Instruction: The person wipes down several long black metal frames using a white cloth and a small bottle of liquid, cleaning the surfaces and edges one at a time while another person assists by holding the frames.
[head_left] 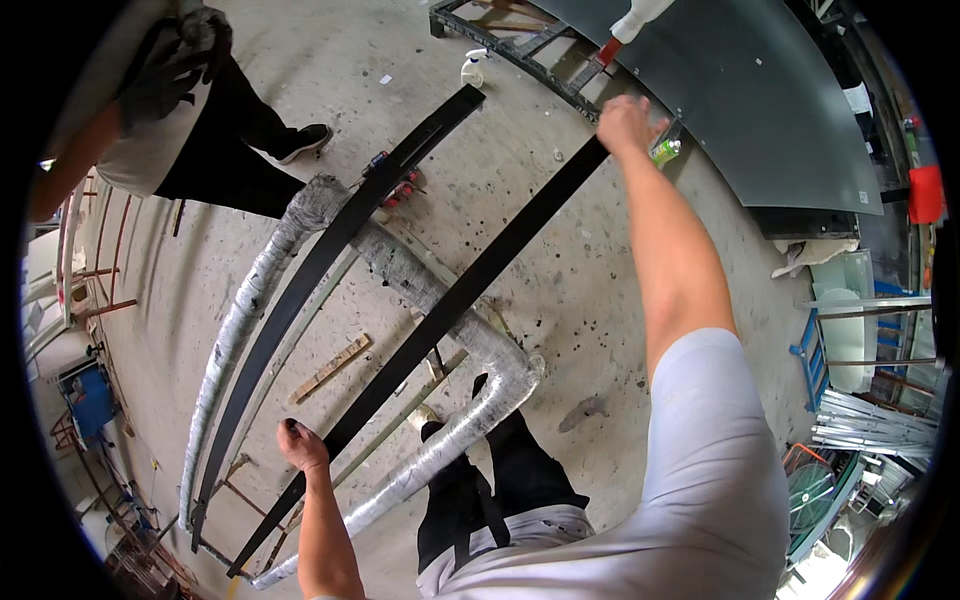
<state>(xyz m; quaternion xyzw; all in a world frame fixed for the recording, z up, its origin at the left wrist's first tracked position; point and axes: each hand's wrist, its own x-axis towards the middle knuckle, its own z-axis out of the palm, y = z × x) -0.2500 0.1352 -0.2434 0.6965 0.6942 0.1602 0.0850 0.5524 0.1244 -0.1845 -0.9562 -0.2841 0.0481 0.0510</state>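
Note:
A long flat black bar lies slantwise across a wrapped support frame. At the bar's far end my right hand is closed about the tip, its fingers partly smeared. Beside the bar's near part, my left hand is closed, with a small dark thing between thumb and fingers that I cannot make out. A second black bar rests on the same frame, to the left and roughly alongside the first. The frame is wound in silvery film.
Another person in dark gloves stands at the far left. A spray bottle, a green-labelled can and a dark sheet on a metal stand lie beyond. A wooden strip is beneath the bars; red-handled tools sit by the frame.

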